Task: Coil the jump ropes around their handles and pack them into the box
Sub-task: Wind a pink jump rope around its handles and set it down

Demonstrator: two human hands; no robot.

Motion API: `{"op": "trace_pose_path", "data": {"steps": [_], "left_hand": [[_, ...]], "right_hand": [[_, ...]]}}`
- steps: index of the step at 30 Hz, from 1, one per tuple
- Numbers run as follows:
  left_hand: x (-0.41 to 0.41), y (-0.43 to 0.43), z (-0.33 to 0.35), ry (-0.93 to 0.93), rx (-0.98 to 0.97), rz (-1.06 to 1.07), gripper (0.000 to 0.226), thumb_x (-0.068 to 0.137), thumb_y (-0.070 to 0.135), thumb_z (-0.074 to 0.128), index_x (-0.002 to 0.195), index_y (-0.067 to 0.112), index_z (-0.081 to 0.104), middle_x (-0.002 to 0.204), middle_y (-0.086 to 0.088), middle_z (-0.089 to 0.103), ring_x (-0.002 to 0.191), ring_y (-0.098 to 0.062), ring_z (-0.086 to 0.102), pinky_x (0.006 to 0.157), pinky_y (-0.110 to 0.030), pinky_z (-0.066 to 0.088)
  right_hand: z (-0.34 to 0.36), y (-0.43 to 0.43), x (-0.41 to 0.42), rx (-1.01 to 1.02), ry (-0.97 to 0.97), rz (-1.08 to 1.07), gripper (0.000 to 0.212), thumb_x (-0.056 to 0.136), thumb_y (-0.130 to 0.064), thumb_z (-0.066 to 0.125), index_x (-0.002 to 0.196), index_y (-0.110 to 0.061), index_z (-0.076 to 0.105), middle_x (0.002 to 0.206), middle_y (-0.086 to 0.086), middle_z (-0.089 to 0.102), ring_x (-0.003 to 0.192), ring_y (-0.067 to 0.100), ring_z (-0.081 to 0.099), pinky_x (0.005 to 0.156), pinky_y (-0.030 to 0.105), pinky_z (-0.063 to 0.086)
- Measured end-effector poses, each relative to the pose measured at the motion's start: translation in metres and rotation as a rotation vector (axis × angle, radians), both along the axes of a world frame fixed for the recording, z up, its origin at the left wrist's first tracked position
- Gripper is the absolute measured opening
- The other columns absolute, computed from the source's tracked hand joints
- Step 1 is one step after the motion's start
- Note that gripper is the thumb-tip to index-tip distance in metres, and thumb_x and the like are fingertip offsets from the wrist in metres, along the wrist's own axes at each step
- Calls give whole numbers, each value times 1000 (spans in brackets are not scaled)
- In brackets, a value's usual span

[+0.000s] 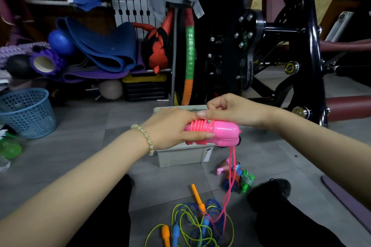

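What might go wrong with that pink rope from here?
The loose pink rope hangs down into the blue and yellow ropes on the floor, so it may snag there during winding. The coils on the pink handles seem held only by the left hand and the right hand's pinch; a slip might let them spring loose.

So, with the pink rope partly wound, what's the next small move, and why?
Probably one more wrap: the right hand carries the thin pink cord round the pink plastic handles that the left hand grips. Several turns are on, but a long tail hangs to the floor.
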State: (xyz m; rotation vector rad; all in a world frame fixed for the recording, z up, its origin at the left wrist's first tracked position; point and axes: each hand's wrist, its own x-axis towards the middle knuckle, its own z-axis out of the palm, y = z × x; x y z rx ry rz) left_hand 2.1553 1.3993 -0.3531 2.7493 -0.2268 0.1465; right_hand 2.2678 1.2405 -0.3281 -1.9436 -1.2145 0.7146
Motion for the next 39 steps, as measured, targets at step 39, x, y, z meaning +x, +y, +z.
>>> {"op": "trace_pose_path", "data": {"steps": [39], "left_hand": [[16, 9, -40, 36, -668, 98, 45, 74, 57, 68, 76, 12, 71, 66, -8, 69, 57, -12, 60, 58, -30, 50]], "right_hand": [[-72, 5, -24, 654, 530, -487, 92, 60, -43, 80, 137, -12, 40, 121, 9, 59, 108, 16, 62, 91, 34, 52]]}}
